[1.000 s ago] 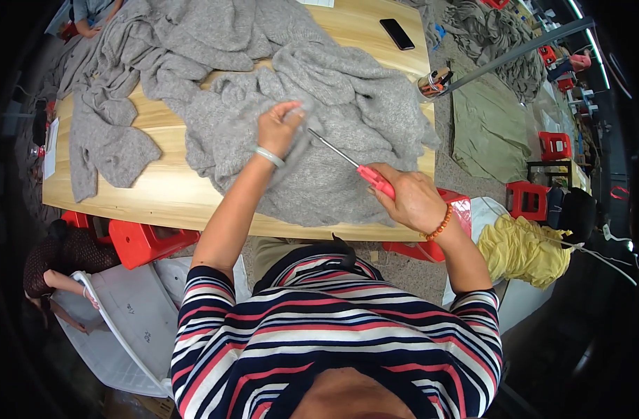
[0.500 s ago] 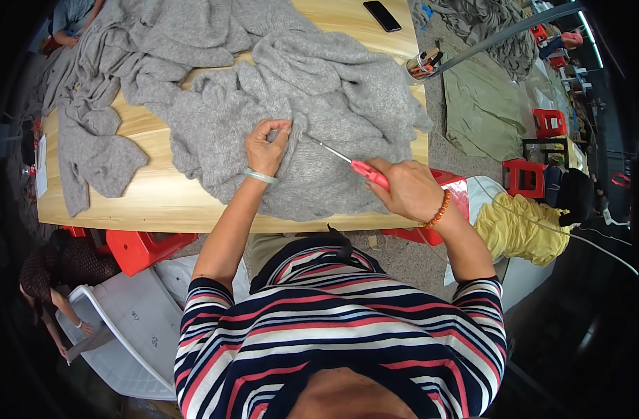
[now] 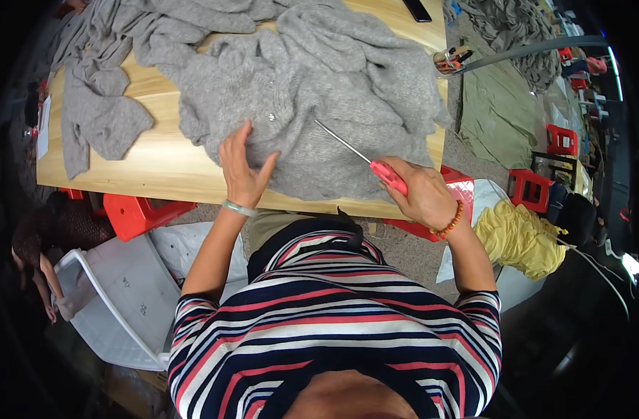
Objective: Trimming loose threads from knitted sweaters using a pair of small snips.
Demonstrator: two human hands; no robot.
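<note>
A grey knitted garment (image 3: 333,150) lies rumpled across the wooden table. Small shiny silver pieces (image 3: 271,117) show on its knit, just beyond my left hand (image 3: 244,167). That hand is open, thumb and fingers apart, over the garment's near left part; I cannot tell whether it touches the cloth. In my right hand (image 3: 425,194) is a pink-handled tool with a thin metal shaft (image 3: 344,143). Its shaft slants up and left over the garment, with the tip near a fold. The exact shape of the tip is too small to make out.
More grey knitwear (image 3: 110,126) covers the table's left side. A phone (image 3: 418,10) and a cup of tools (image 3: 450,61) are at the far right. Red stools (image 3: 141,215) and a yellow cloth bundle (image 3: 518,241) stand beside the table. At lower left, a person reaches into a grey-white bin (image 3: 134,300).
My left hand has loosened its pinch on the knit and drawn back toward me, fingers spreading. The silver pieces are now visible. My right hand still holds the tool, and the view has shifted slightly.
</note>
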